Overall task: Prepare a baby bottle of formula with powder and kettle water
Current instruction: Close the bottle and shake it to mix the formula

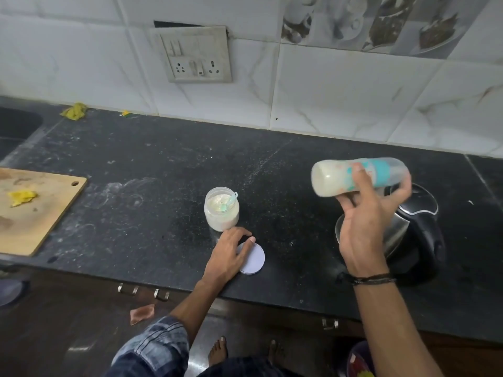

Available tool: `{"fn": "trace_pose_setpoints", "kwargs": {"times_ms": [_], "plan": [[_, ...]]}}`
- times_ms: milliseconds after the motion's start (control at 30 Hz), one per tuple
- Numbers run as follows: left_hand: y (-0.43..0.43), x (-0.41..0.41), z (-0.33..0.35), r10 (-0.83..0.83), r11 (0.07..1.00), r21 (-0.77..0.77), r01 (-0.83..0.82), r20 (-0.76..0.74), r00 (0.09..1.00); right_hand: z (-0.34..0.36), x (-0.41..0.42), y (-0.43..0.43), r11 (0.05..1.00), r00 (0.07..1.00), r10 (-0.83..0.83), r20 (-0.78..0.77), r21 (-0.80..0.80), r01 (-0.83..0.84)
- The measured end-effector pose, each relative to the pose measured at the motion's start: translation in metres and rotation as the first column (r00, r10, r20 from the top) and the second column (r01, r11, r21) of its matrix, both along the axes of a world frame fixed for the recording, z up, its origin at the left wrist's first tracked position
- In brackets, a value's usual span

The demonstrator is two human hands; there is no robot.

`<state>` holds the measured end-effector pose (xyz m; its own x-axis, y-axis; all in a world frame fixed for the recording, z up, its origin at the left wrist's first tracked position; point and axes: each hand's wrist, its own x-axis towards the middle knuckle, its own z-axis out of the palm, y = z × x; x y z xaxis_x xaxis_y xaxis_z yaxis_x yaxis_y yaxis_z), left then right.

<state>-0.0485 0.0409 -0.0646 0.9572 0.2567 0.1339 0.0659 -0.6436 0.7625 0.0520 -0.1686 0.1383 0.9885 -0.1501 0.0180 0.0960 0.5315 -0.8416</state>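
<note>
Right hand: the right hand (364, 229) is curled round the baby bottle (359, 176), thumb across the near side and fingertips wrapped past the far side, so it is closed on it.
Bottle: held on its side in the air, base to the left of the fingers, capped end to the right of them; milky liquid fills it, and it hangs just above the kettle (402, 227).
Left hand: the left hand (231, 251) lies flat and spread on the counter (136, 172), fingertips resting on the edge of the white lid (253, 258); it pins the lid but grips nothing.
Powder jar: the powder jar (221, 209) stands open just beyond the left fingertips, a pale scoop (230, 204) leaning inside.
Step in hand: judged to be mixing by shaking.
Doing it well: keep the fingers wrapped firmly round the middle, shake in short strokes clear of the kettle, and check for clumps near the base before stopping.
Afterwards: the lid under the left fingers probably belongs back on the jar.
Hard to make out: the bottle is blurred, so its teat and the tightness of its cap cannot be told.
Hidden: the right hand covers part of the kettle; its lid and spout are unclear.
Cut off: a cutting board (35, 208) runs off the left edge, far from both hands.
</note>
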Motion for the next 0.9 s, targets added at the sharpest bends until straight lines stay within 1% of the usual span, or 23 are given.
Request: {"fn": "trace_pose_setpoints", "kwargs": {"times_ms": [33,67,133,167,267,300,400,433,500,533,567,633,667,700,767,800,833,900], "plan": [[0.000,0.000,0.000,0.004,1.000,0.001,-0.004,-0.001,1.000,0.000,0.001,0.002,1.000,1.000,-0.004,-0.010,0.016,0.004],[0.000,0.000,0.000,0.006,1.000,0.001,-0.006,-0.005,1.000,0.001,0.001,0.003,0.999,0.999,0.037,-0.023,-0.023,-0.038],[0.000,-0.001,-0.001,0.003,1.000,0.004,-0.003,-0.002,1.000,-0.004,-0.001,0.004,0.974,0.987,0.157,-0.042,-0.161,-0.161],[0.001,-0.001,-0.001,-0.002,1.000,0.005,0.002,-0.001,1.000,-0.005,-0.003,0.005,0.971,0.986,0.162,-0.040,-0.171,-0.166],[0.000,0.000,-0.001,-0.004,1.000,0.009,0.004,0.000,1.000,-0.003,-0.001,0.007,1.000,0.999,0.011,-0.040,-0.018,-0.012],[0.000,0.000,-0.002,0.000,1.000,0.009,0.000,-0.002,1.000,-0.002,0.001,0.008,1.000,0.999,0.007,-0.051,-0.021,-0.008],[0.002,-0.001,-0.004,-0.003,1.000,0.008,0.003,0.002,1.000,-0.005,-0.001,0.007,0.972,0.986,0.146,-0.080,-0.176,-0.158],[0.002,-0.001,-0.004,-0.005,1.000,0.008,0.004,0.003,1.000,-0.003,-0.002,0.006,0.975,0.989,0.130,-0.070,-0.170,-0.140],[0.001,0.001,-0.005,-0.002,1.000,0.010,0.002,0.007,1.000,0.000,0.000,0.004,0.999,0.999,0.013,-0.043,-0.039,-0.015],[0.001,0.001,-0.005,0.005,1.000,0.011,-0.005,0.010,1.000,0.002,0.003,0.004,1.000,0.999,-0.024,-0.040,0.001,0.024],[0.001,0.001,-0.006,0.008,1.000,0.013,-0.009,0.010,1.000,0.004,0.004,0.005,1.000,0.999,-0.014,-0.040,-0.002,0.014],[0.002,0.000,-0.007,0.006,1.000,0.015,-0.006,0.011,1.000,0.003,0.003,0.005,0.984,0.993,0.112,-0.033,-0.139,-0.115],[0.003,0.000,-0.008,0.002,1.000,0.016,-0.002,0.014,1.000,0.001,0.001,0.004,0.971,0.988,0.153,-0.033,-0.180,-0.157],[0.003,0.001,-0.008,-0.003,1.000,0.017,0.003,0.016,1.000,0.002,0.000,0.003,0.975,0.989,0.146,-0.032,-0.166,-0.150],[0.001,0.002,-0.007,-0.001,1.000,0.022,0.001,0.014,1.000,0.003,0.001,0.002,0.998,0.998,0.043,-0.039,-0.038,-0.044],[0.001,0.002,-0.008,0.006,1.000,0.023,-0.007,0.012,1.000,0.004,0.001,0.004,1.000,0.999,0.018,-0.044,-0.016,-0.019],[0.001,0.001,-0.008,0.011,1.000,0.023,-0.011,0.009,1.000,0.006,0.000,0.005,0.998,0.998,0.042,-0.051,-0.041,-0.044],[0.002,0.001,-0.010,0.010,1.000,0.026,-0.011,0.012,1.000,0.003,-0.002,0.005,0.974,0.986,0.156,-0.057,-0.154,-0.163]]}}
